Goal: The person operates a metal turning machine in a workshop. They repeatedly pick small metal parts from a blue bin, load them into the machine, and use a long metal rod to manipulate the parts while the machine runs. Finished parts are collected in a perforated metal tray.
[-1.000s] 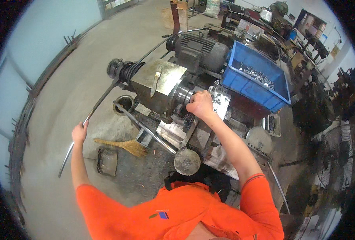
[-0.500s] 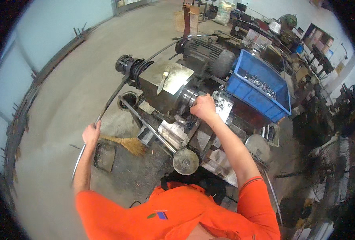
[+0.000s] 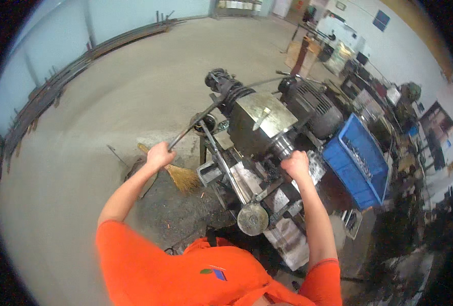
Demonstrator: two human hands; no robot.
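Note:
My left hand (image 3: 160,155) is closed round the near end of a long metal lever (image 3: 191,127). The lever runs up to the dark rear part of a lathe-like machine (image 3: 252,127). At the front of that machine, my right hand (image 3: 295,164) is closed against the shiny round spindle nose (image 3: 281,148). Its fingers curl over the spindle's end, and whatever lies inside them is hidden. A flat brush (image 3: 261,118) lies on the machine's metal top cover. Below the spindle are metal slides and stained pale sheets (image 3: 290,239).
A blue crate (image 3: 351,173) holding small metal parts stands right of the spindle. Behind it sits a finned motor (image 3: 313,104). A round-ended bar (image 3: 253,219) juts toward me. On the floor left are a straw broom (image 3: 184,178) and a dustpan; long bars (image 3: 104,48) line the wall.
The view has swung left, so the machine appears farther right. My left hand has moved closer to the machine along with the lever. My right hand stays at the spindle.

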